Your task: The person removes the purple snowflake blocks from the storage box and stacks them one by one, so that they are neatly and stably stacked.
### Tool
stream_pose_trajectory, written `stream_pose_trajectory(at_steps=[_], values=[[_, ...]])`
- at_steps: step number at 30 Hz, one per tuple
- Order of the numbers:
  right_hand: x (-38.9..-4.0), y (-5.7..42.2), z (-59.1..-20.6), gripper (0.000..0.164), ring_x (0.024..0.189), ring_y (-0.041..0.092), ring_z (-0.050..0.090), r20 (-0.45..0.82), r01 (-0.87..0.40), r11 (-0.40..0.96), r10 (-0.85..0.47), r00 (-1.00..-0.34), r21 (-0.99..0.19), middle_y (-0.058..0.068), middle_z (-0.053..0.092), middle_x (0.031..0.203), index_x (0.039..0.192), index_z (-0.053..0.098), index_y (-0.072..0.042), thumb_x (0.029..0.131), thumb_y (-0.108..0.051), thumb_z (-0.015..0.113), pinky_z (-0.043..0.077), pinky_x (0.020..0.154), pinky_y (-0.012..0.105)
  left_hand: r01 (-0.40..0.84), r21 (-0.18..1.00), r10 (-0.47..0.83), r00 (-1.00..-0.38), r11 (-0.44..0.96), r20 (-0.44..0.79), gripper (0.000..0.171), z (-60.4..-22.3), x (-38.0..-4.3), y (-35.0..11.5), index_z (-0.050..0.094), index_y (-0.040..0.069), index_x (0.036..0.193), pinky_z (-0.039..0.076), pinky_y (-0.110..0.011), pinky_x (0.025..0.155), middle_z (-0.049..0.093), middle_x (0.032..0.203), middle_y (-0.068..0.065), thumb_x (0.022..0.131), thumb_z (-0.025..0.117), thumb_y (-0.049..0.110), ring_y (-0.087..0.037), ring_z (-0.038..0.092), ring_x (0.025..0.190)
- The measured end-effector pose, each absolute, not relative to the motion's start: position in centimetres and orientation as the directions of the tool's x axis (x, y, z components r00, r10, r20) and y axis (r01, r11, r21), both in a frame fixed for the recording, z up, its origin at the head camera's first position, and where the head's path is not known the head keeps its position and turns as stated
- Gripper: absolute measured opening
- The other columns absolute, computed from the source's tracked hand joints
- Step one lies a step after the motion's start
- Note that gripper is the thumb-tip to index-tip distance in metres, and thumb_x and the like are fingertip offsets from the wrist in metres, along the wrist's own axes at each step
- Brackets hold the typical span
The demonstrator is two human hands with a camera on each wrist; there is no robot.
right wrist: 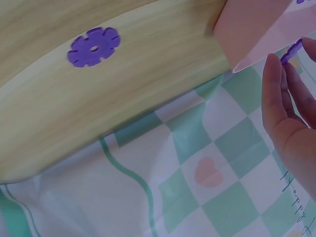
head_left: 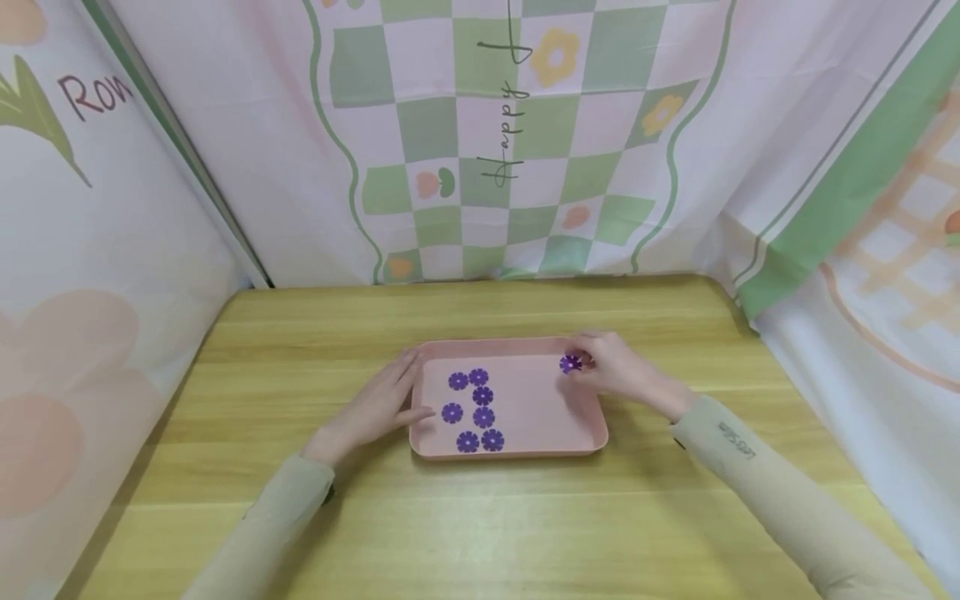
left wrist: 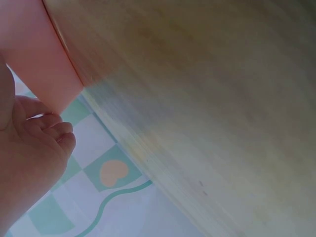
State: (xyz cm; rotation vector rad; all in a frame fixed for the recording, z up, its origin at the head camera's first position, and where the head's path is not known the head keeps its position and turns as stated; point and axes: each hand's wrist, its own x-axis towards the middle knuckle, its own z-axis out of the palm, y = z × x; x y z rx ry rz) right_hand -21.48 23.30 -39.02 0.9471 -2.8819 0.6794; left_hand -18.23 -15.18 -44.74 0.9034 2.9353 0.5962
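A pink rectangular tray (head_left: 536, 421) sits on the wooden table, with several purple notched plastic discs (head_left: 483, 396) lying flat in its left half. My left hand (head_left: 375, 404) holds the tray at its left side, thumb over the rim and fingers along the outer wall near the back corner. Above the tray's back right corner, my right hand (head_left: 618, 371) pinches one purple notched disc (head_left: 570, 364) between thumb and fingertips. In the right wrist view that disc (right wrist: 292, 51) is seen edge-on.
Another purple notched disc (right wrist: 94, 48) lies on the table outside the tray in the right wrist view; it does not show in the head view. A checked curtain (head_left: 487, 167) hangs behind the table's back edge, with printed cloth (head_left: 90, 333) at both sides.
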Motion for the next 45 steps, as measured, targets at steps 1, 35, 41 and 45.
stream_pose_trajectory(at_steps=[1, 35, 41, 45], values=[[-21.4, 23.5, -39.0, 0.022, 0.077, 0.021, 0.067, 0.169, -0.572, 0.719, -0.555, -0.815, -0.395, 0.014, 0.070, 0.087, 0.099, 0.070, 0.006, 0.079, -0.001, 0.075, 0.062, 0.067, 0.033, 0.540, 0.362, 0.545, -0.833, 0.760, 0.100, 0.094, -44.8, -18.2, -15.2, 0.019, -0.003, 0.156, 0.023, -0.055, 0.125, 0.019, 0.163, -0.025, 0.093, 0.062, 0.052, -0.039, 0.021, 0.152], [-21.0, 29.5, -40.5, 0.021, 0.078, 0.027, 0.068, 0.190, -0.475, 0.784, -0.436, -0.879, -0.399, 0.020, 0.068, 0.090, 0.095, 0.068, 0.008, 0.076, 0.002, 0.074, 0.063, 0.068, 0.036, 0.549, 0.369, 0.553, -0.827, 0.750, 0.104, 0.093, -44.7, -18.3, -15.2, 0.022, -0.005, 0.154, 0.023, -0.055, 0.125, 0.020, 0.163, -0.026, 0.092, 0.063, 0.051, -0.039, 0.021, 0.152], [-21.0, 30.4, -41.2, 0.020, 0.078, 0.027, 0.068, 0.186, -0.449, 0.799, -0.409, -0.893, -0.400, 0.019, 0.068, 0.090, 0.095, 0.068, 0.007, 0.077, 0.001, 0.076, 0.063, 0.067, 0.034, 0.551, 0.366, 0.554, -0.825, 0.750, 0.108, 0.093, -44.7, -18.3, -15.2, 0.021, -0.006, 0.154, 0.024, -0.055, 0.125, 0.020, 0.163, -0.026, 0.093, 0.063, 0.050, -0.040, 0.022, 0.152], [-20.9, 30.9, -41.6, 0.021, 0.079, 0.026, 0.066, 0.167, -0.423, 0.817, -0.389, -0.906, -0.392, 0.018, 0.067, 0.090, 0.096, 0.068, 0.007, 0.079, -0.002, 0.076, 0.061, 0.067, 0.032, 0.547, 0.367, 0.551, -0.828, 0.752, 0.105, 0.094, -44.6, -18.3, -15.2, 0.020, -0.005, 0.155, 0.024, -0.055, 0.125, 0.019, 0.163, -0.026, 0.093, 0.063, 0.050, -0.041, 0.023, 0.151]])
